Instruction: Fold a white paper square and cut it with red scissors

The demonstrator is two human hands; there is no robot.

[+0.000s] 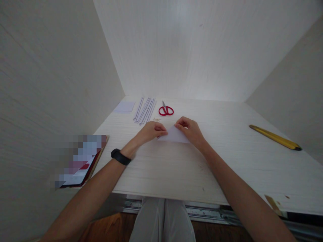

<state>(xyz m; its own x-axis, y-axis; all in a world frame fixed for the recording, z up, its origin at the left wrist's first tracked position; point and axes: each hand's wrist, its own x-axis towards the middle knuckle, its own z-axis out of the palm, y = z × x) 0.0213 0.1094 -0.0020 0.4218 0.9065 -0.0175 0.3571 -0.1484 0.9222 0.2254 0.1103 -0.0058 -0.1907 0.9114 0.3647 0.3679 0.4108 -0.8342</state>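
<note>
A small sheet of white paper (174, 135) is between my two hands, just above or on the white desk; its shape looks roughly triangular, with a straight near edge. My left hand (154, 130) pinches its left side between thumb and fingers. At the upper right edge, my right hand (188, 129) grips it with thumb and forefinger, the other fingers curled. Beyond my hands lie red-handled scissors (166, 110), blades pointing away. Several thin folded paper strips (145, 110) lie side by side left of the scissors.
A stack of white paper (125, 106) sits at the back left corner. Small tan bits (156, 119) lie near the strips. A phone or tablet (83, 164), partly blurred out, rests at the left edge. A yellow utility knife (275, 137) lies far right. Panels enclose three sides.
</note>
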